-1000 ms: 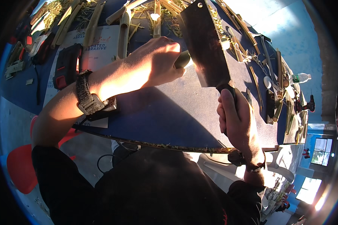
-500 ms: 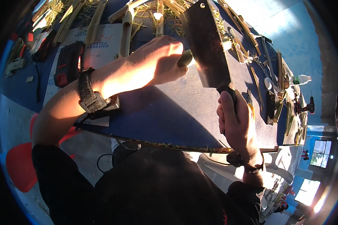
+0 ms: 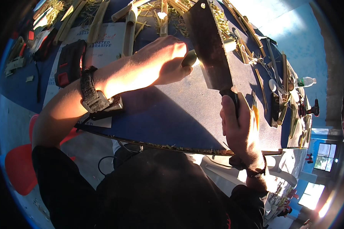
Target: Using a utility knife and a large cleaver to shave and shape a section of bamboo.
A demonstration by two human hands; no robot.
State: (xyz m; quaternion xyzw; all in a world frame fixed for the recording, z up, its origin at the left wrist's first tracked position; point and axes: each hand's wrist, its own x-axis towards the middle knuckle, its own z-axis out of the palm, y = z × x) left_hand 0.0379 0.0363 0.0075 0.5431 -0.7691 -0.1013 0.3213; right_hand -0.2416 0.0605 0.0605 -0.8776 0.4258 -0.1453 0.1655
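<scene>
My right hand point(image 3: 240, 124) is closed round the dark handle of a cleaver point(image 3: 207, 44). Its broad, dark blade points away from me and stands over the blue tabletop. Left of the blade, my left hand point(image 3: 167, 61) grips a short piece of green bamboo point(image 3: 189, 58), with my arm crossing the table. The bamboo's near end shows beside my fingers. The blade covers the space to its right, where a pale end of bamboo shows past the edge. Whether the blade touches the bamboo, I cannot tell.
Split bamboo lengths point(image 3: 130, 32) and shavings point(image 3: 221, 21) lie along the far side of the table point(image 3: 172, 114). A black-and-red tool point(image 3: 70, 63) rests on printed sheets at left. A plastic bottle point(image 3: 305, 81) and drill point(image 3: 313, 108) are at right. A red chair point(image 3: 21, 168) stands below left.
My right hand and the cleaver have shifted very slightly. My left hand keeps its place on the bamboo.
</scene>
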